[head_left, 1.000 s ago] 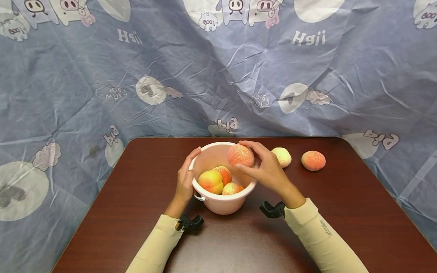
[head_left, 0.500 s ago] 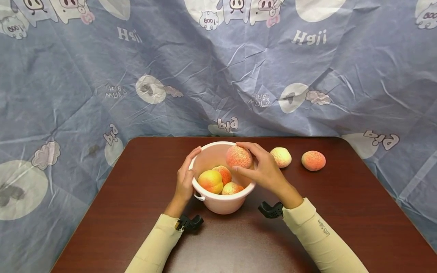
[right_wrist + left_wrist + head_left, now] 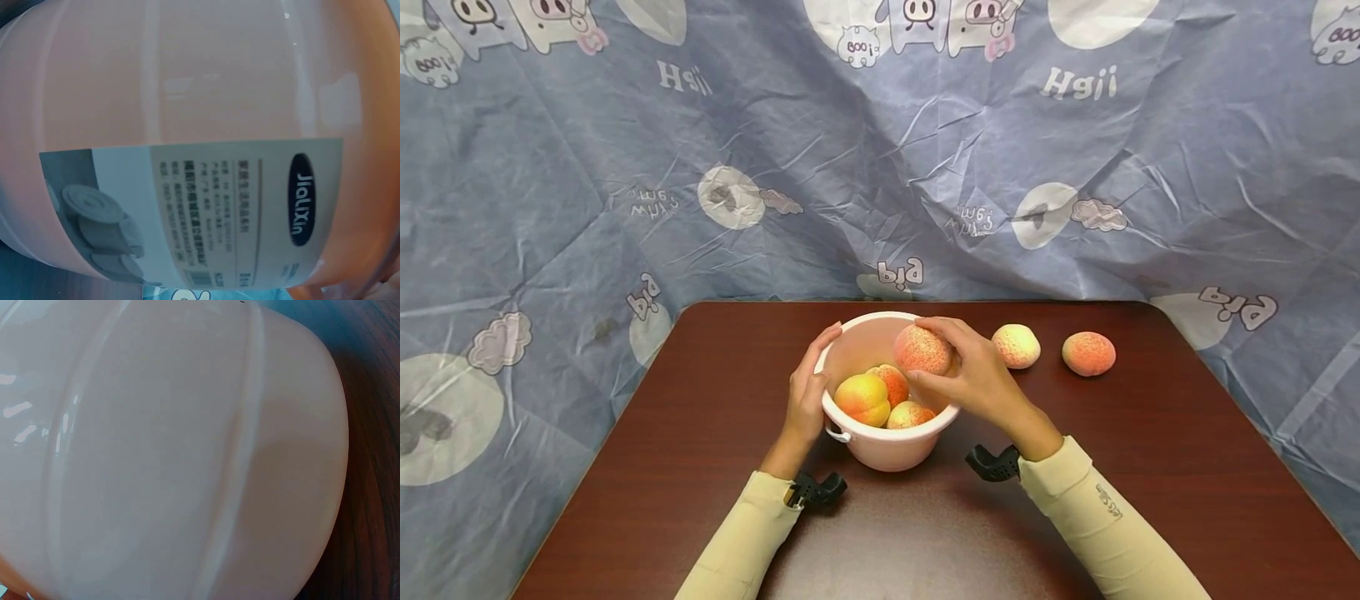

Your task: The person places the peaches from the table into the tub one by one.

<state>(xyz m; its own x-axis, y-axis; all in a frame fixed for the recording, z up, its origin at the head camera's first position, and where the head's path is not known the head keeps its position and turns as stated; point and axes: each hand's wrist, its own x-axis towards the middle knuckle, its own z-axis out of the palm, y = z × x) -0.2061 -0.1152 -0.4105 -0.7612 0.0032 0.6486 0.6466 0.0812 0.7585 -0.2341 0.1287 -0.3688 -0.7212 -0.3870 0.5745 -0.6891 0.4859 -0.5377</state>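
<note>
A pale pink bucket [image 3: 891, 454] with a white rim stands on the table in the head view. My left hand [image 3: 807, 392] holds its left side, fingers along the rim. Between the thumb and fingers of my right hand [image 3: 985, 375] is a reddish peach [image 3: 921, 350], over the right part of the bucket's mouth. Inside lie a yellow peach [image 3: 862, 399], a pale speckled peach [image 3: 910, 414] and an orange-red peach [image 3: 891, 383]. Both wrist views are filled by the bucket's wall [image 3: 156, 450]; the right one shows its printed label [image 3: 250, 219].
Right of the bucket, a pale yellow peach [image 3: 1017, 346] and a pinkish-orange peach [image 3: 1088, 353] rest on the dark wooden table [image 3: 1165, 433]. A blue printed cloth [image 3: 820, 167] hangs behind and beside the table.
My right hand has shifted slightly left and down with the reddish peach, further over the bucket's mouth. The left hand and the bucket stay in place.
</note>
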